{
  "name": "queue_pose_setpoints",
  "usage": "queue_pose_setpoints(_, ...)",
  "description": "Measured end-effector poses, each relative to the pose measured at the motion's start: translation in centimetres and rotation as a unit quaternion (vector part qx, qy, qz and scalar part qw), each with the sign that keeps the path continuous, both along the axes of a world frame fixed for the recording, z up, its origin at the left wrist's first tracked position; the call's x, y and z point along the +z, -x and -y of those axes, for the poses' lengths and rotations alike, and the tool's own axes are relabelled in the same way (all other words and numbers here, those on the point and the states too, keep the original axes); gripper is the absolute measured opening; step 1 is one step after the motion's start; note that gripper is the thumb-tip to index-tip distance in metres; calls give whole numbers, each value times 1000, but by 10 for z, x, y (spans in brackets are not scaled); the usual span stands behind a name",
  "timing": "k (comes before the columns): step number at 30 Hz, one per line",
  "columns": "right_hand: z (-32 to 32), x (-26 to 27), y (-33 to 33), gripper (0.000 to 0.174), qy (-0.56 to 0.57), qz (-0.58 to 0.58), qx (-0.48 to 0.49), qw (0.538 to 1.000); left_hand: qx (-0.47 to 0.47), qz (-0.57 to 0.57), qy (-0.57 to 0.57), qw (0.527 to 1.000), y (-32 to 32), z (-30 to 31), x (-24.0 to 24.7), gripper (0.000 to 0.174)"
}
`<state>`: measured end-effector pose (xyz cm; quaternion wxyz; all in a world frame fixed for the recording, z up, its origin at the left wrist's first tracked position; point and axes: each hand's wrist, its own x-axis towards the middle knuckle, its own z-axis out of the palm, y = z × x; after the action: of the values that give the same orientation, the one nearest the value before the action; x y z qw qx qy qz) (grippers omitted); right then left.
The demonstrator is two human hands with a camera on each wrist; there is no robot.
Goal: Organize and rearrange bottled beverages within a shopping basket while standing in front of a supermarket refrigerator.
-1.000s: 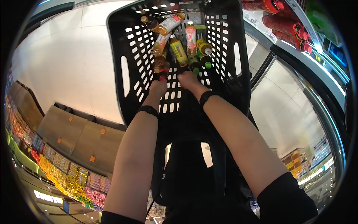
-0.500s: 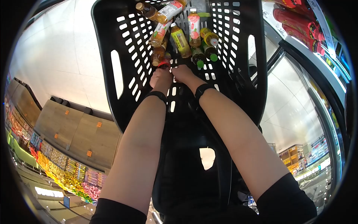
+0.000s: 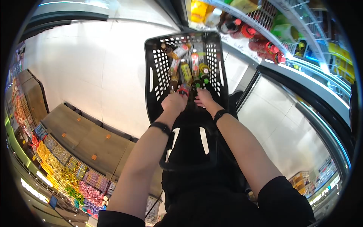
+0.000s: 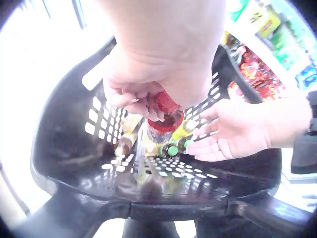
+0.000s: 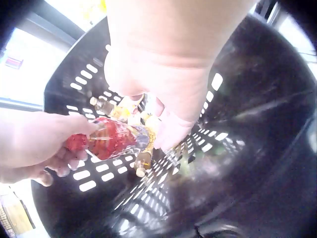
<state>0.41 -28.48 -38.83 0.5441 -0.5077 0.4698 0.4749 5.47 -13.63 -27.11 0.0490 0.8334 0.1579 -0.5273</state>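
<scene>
My left hand [image 3: 174,102] grips the red-capped neck of a clear bottle with a red label [image 5: 116,139], held tilted over the near part of a black basket [image 3: 148,108]. In the left wrist view its red cap [image 4: 167,102] shows beneath the curled fingers. Just right of it, my right hand [image 3: 205,98] is held with fingers loosely extended and nothing in them. Deeper in the basket lie several drink bottles: a yellow-labelled bottle [image 3: 185,72], a peach-labelled bottle [image 3: 195,62] and a green-capped bottle [image 3: 204,80] among them.
The basket rides on a black cart frame [image 3: 189,162]. An upright cooler with shelved drinks [image 3: 264,47] and an open-looking glass door [image 3: 287,109] stands at the right. Wooden display cabinets [image 3: 87,132] with bright packaged goods line the left. Pale floor [image 3: 94,75] lies between.
The left hand has drawn the red-labelled bottle back toward me. My right hand has shifted right of it, fingers opened out. The head view has pulled back, and the basket looks smaller.
</scene>
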Motion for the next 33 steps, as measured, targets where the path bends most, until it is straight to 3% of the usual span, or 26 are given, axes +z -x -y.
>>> queue_pose_setpoints(4, 39, 80, -13, 55, 9, 53, -13, 998, -98, 102, 80, 987, -5, -11, 138, 53)
queue_pose_setpoints(7, 58, 125, -13, 78, -181, 46, -44, 981, -138, 155, 155, 966, -3, -20, 247, 51)
queue_pose_setpoints(8, 58, 174, -23, 80, -227, 9, -77, 971, -153, 172, 196, 953, -4, -22, 281, 49)
queue_pose_setpoints(10, 59, 233, -30, 79, -402, -6, -126, 907, -187, 200, 211, 938, 1, -26, 336, 47)
queue_pose_setpoints(14, 60, 333, -42, 69, -423, 60, -135, 894, -268, 245, 272, 891, 2, -37, 421, 44)
queue_pose_setpoints(16, 63, 369, -37, 68, -374, 136, -15, 917, -301, 249, 236, 890, -7, -35, 471, 45)
queue_pose_setpoints(22, 50, 474, -16, 65, -432, 107, -33, 895, -232, 418, 262, 838, -32, -31, 564, 44)
queue_pose_setpoints(24, 45, 500, -18, 67, -515, 150, -98, 838, -170, 506, 322, 782, -33, -26, 581, 43)
queue_pose_setpoints(26, 44, 542, -20, 66, -514, 171, -89, 836, -121, 525, 360, 762, -31, -20, 597, 39)
queue_pose_setpoints(28, 44, 562, -17, 65, -536, 180, -105, 818, -96, 584, 428, 683, -32, -14, 609, 29)
queue_pose_setpoints(29, 46, 565, -15, 68, -568, 180, -106, 796, -21, 580, 463, 670, -30, -7, 617, 30)
queue_pose_setpoints(30, 46, 581, -13, 68, -569, 186, -100, 795, -24, 586, 462, 665, -28, 6, 628, 30)
queue_pose_setpoints(32, 43, 622, -5, 72, -495, 225, -154, 825, 203, 450, 660, 567, -23, 27, 646, 28)
queue_pose_setpoints(33, 46, 605, -4, 70, -604, 264, -146, 738, 202, 436, 654, 584, -25, 25, 651, 30)
